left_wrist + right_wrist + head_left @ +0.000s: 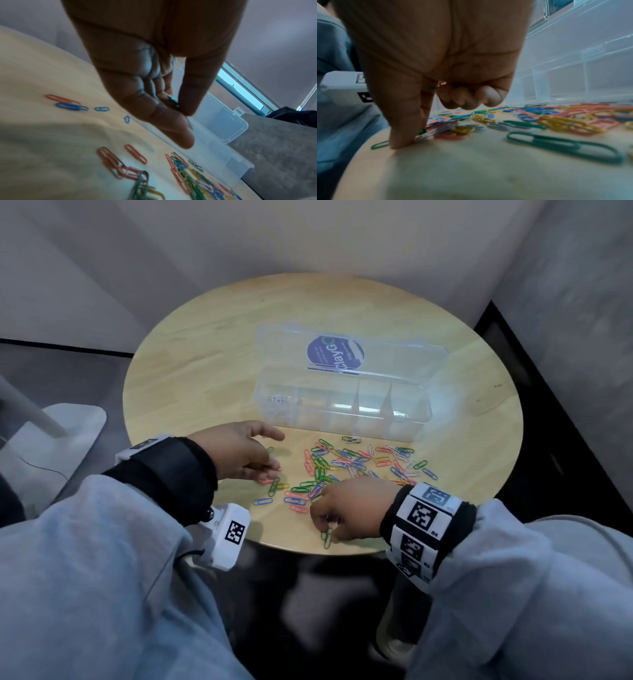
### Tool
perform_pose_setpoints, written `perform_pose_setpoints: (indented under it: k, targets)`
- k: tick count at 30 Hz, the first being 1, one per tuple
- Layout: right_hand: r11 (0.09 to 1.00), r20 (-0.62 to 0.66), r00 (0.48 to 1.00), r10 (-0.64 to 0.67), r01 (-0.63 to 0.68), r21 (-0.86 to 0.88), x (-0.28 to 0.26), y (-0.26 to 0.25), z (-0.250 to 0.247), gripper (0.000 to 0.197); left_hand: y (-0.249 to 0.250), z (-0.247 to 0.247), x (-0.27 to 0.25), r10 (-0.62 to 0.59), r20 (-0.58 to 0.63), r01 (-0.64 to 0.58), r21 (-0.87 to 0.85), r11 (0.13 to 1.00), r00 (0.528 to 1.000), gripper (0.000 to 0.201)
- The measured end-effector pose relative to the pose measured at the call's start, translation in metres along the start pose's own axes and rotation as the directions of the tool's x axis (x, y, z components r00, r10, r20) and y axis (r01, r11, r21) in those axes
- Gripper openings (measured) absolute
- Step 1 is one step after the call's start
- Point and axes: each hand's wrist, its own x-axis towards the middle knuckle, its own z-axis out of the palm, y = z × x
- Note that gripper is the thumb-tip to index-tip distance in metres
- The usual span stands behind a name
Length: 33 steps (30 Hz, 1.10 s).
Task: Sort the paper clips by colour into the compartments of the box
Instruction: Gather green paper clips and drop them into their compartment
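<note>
A clear plastic box (342, 422) with several compartments stands on the round wooden table (205, 364), its lid (394, 361) lying open behind it. White clips (278, 400) lie in its leftmost compartment. Loose paper clips (359, 463) in red, green, blue, yellow and white are scattered in front of the box. My left hand (274, 453) hovers left of this pile; in the left wrist view my left hand (178, 108) pinches a green clip (173, 101). My right hand (327, 525) is at the table's near edge, its thumb and forefinger pinching green clips (327, 538) against the wood.
The table's near edge (308, 549) runs right under my right hand. A white stand base (54, 433) sits on the floor to the left. Grey padded walls close in behind and to the right. A lone green clip (565, 146) lies beside my right hand.
</note>
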Motion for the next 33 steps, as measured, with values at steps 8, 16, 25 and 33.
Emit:
perform_pose_setpoints:
  k: [8,16,25,33]
  targets:
    - [0.997,-0.058,0.997,0.06,-0.056,0.06,0.008,0.003,0.002,0.016,0.004,0.004,0.016,-0.067,-0.12,0.108,0.379,0.919,0.991,0.01]
    - [0.998,-0.054,0.996,0.065,-0.064,0.025,0.016,0.003,0.002,0.012,-0.005,0.023,0.019,0.061,-0.22,0.174,0.888,0.425,0.974,0.023]
    - [0.99,-0.033,0.992,0.126,-0.123,0.068,0.02,0.003,-0.001,0.012,-0.011,0.025,0.026,0.048,-0.175,0.143,0.909,0.393,0.983,0.015]
    - [0.935,-0.012,0.984,0.177,-0.164,0.314,0.013,0.009,-0.01,0.008,-0.009,0.017,0.026,0.03,-0.07,0.041,0.827,0.561,0.997,0.026]
